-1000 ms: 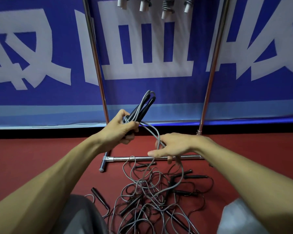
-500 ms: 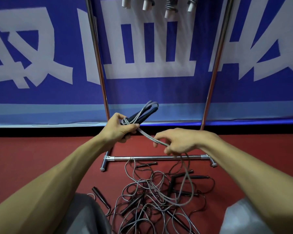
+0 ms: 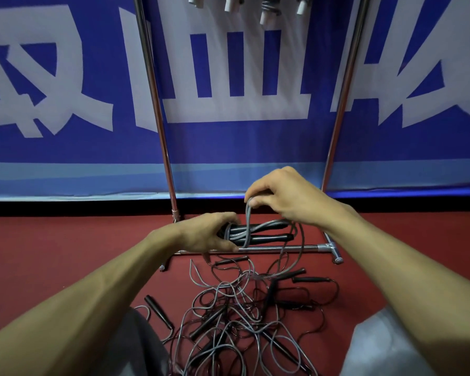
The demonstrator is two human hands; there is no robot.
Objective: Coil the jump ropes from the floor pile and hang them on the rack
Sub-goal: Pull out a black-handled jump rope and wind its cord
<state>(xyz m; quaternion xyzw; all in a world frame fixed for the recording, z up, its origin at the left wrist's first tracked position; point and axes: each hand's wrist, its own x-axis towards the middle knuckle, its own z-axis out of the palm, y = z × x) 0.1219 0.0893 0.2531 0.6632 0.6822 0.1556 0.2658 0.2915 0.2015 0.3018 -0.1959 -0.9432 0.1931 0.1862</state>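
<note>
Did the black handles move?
Yes. The black handles tipped down from pointing up to lying level, now just above the rack's bottom bar.

big white chars on banner [image 3: 228,147] cropped, unreadable

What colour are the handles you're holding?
The left hand grips black jump-rope handles; head view.

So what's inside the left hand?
The left hand grips two black handles wrapped with grey cord. The hand covers their left ends.
</note>
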